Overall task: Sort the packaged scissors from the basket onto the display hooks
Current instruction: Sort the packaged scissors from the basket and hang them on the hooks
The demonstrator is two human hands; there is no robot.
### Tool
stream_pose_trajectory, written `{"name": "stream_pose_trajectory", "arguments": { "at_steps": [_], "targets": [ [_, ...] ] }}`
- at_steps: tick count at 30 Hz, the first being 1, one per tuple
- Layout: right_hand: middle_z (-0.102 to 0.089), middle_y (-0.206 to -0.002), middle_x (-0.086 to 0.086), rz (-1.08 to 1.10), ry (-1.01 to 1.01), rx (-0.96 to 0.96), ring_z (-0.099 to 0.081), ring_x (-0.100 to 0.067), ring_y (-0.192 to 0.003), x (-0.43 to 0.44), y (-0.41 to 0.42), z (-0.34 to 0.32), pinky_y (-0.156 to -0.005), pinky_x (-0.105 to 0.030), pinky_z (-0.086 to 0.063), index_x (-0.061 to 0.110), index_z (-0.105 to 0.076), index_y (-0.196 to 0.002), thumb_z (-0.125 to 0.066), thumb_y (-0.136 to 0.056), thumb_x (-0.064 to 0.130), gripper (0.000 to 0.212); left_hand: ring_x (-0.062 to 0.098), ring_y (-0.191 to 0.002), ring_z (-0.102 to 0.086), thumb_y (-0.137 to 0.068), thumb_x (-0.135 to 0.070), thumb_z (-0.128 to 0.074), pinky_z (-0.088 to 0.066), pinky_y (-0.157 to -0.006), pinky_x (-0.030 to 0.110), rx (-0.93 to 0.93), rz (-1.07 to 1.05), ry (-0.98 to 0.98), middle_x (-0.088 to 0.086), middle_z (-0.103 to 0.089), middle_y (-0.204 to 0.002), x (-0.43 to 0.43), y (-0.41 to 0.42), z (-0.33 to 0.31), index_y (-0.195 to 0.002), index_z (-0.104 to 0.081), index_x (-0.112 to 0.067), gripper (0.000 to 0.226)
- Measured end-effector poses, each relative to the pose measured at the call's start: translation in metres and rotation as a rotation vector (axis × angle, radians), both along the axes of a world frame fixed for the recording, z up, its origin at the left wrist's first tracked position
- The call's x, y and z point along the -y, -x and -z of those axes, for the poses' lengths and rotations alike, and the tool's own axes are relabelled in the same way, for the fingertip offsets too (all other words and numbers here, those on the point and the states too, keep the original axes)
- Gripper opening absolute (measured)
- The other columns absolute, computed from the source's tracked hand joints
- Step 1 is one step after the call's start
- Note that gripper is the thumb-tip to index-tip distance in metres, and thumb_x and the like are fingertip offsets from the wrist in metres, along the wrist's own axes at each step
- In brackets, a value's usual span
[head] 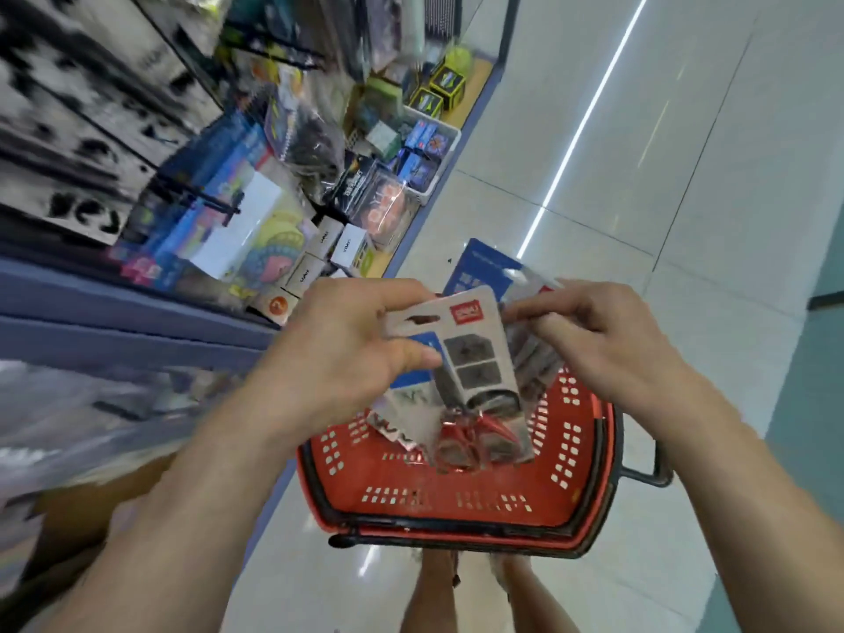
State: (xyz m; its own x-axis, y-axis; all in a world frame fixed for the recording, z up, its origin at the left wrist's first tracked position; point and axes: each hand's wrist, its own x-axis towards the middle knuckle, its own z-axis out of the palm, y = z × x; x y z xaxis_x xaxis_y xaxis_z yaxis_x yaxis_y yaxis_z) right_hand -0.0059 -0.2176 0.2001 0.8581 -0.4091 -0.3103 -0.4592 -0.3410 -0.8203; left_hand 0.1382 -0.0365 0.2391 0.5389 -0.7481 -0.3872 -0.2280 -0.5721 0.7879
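Red basket (456, 525) looks nearly emptied; just above it the left hand (347, 349) grips a bunch of packaged scissors (475, 358), the right hand (598, 344) pinches their top edge; hanging likely remains ahead

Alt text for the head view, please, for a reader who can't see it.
A fanned bunch of packaged scissors is held over a red basket on a pale tiled floor. The left hand pinches the front pack and the right hand grips those behind. Blurred shelves of boxed goods run along the left.
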Motion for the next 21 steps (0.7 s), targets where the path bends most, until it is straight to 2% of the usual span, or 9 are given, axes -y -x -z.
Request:
{"name": "stream_pose_trajectory", "arguments": {
  "at_steps": [1, 4, 6, 8, 11, 14, 16, 19, 21],
  "targets": [
    [-0.070, -0.080, 0.002, -0.032, -0.071, 0.029, -0.066, -0.018, -0.075, -0.004, -0.005, -0.013, -0.070, -0.038, -0.053, 0.030, -0.076, -0.074, -0.053, -0.089, 0.032, 0.028, 0.003, -0.083, -0.068, -0.073, -0.014, -0.084, -0.057, -0.080, 0.040, 0.029, 0.023, 0.004, -0.020, -0.072, -0.082, 0.009, -0.001, -0.005, -0.081, -0.069, -0.050, 0.040],
    [-0.061, -0.072, -0.024, 0.055, -0.319, 0.083, -0.057, -0.029, -0.059, -0.005, -0.011, -0.041, -0.061, -0.037, -0.043, -0.003, -0.068, -0.076, -0.051, -0.078, 0.069, 0.074, 0.004, -0.082, -0.066, -0.069, -0.018, -0.085, -0.054, -0.082, 0.040, 0.099, -0.013, 0.086, -0.022, -0.069, -0.081, 0.026, -0.008, -0.018, -0.086, -0.065, -0.047, 0.040],
    [-0.063, -0.063, -0.012, 0.117, -0.388, 0.060, -0.055, -0.020, -0.058, -0.005, -0.015, -0.056, -0.058, -0.031, -0.043, 0.011, -0.075, -0.070, -0.060, -0.063, 0.075, 0.065, -0.003, -0.083, -0.063, -0.069, -0.013, -0.085, -0.053, -0.083, 0.034, 0.153, -0.037, 0.142, -0.027, -0.068, -0.082, 0.027, -0.010, -0.026, -0.093, -0.064, -0.045, 0.046],
    [-0.072, -0.067, 0.000, 0.087, -0.353, 0.051, -0.064, -0.012, -0.063, -0.008, -0.019, -0.067, -0.064, -0.030, -0.053, 0.028, -0.079, -0.071, -0.080, -0.061, 0.060, 0.033, 0.000, -0.086, -0.062, -0.069, -0.012, -0.085, -0.052, -0.084, 0.029, 0.204, -0.073, 0.166, -0.026, -0.066, -0.085, 0.027, -0.007, -0.033, -0.101, -0.064, -0.039, 0.047],
    [-0.076, -0.072, 0.007, 0.182, -0.314, 0.068, -0.072, -0.011, -0.071, -0.014, -0.023, -0.071, -0.073, -0.035, -0.059, 0.025, -0.079, -0.083, -0.085, -0.074, 0.024, 0.010, -0.005, -0.091, -0.055, -0.068, -0.017, -0.088, -0.043, -0.079, 0.007, 0.294, -0.182, 0.176, -0.021, -0.061, -0.096, 0.029, 0.002, -0.042, -0.120, -0.064, -0.031, 0.059],
    [-0.077, -0.075, 0.004, 0.309, -0.370, 0.079, -0.072, -0.013, -0.067, -0.017, -0.019, -0.074, -0.066, -0.032, -0.058, 0.022, -0.077, -0.083, -0.079, -0.081, 0.010, 0.012, 0.002, -0.110, -0.049, -0.068, -0.035, -0.087, -0.041, -0.090, 0.019, 0.337, -0.272, 0.054, -0.009, -0.054, -0.126, 0.017, 0.006, -0.044, -0.145, -0.035, -0.041, 0.093],
    [-0.077, -0.079, -0.006, 0.390, -0.481, 0.095, -0.071, -0.021, -0.067, -0.016, -0.015, -0.079, -0.067, -0.039, -0.058, 0.015, -0.076, -0.086, -0.076, -0.082, 0.003, 0.013, 0.005, -0.123, -0.050, -0.060, -0.054, -0.085, -0.043, -0.102, 0.033, 0.173, -0.280, -0.074, -0.010, -0.053, -0.137, -0.002, 0.006, -0.049, -0.144, -0.028, -0.045, 0.102],
    [-0.078, -0.083, -0.010, 0.388, -0.529, 0.099, -0.071, -0.026, -0.070, -0.012, -0.014, -0.086, -0.068, -0.041, -0.058, 0.013, -0.076, -0.088, -0.073, -0.084, 0.000, 0.014, -0.011, -0.119, -0.051, -0.062, -0.053, -0.087, -0.040, -0.106, 0.026, -0.130, -0.108, -0.218, -0.026, -0.059, -0.126, -0.031, 0.005, -0.059, -0.130, -0.052, -0.037, 0.078],
    [-0.078, -0.083, -0.007, 0.365, -0.534, 0.101, -0.071, -0.024, -0.070, -0.013, -0.015, -0.091, -0.066, -0.036, -0.059, 0.013, -0.074, -0.091, -0.072, -0.086, 0.002, 0.012, -0.008, -0.128, -0.045, -0.059, -0.056, -0.087, -0.034, -0.110, 0.025, -0.213, -0.074, -0.209, -0.026, -0.055, -0.133, -0.039, 0.007, -0.065, -0.131, -0.057, -0.034, 0.081]
  ]
}}
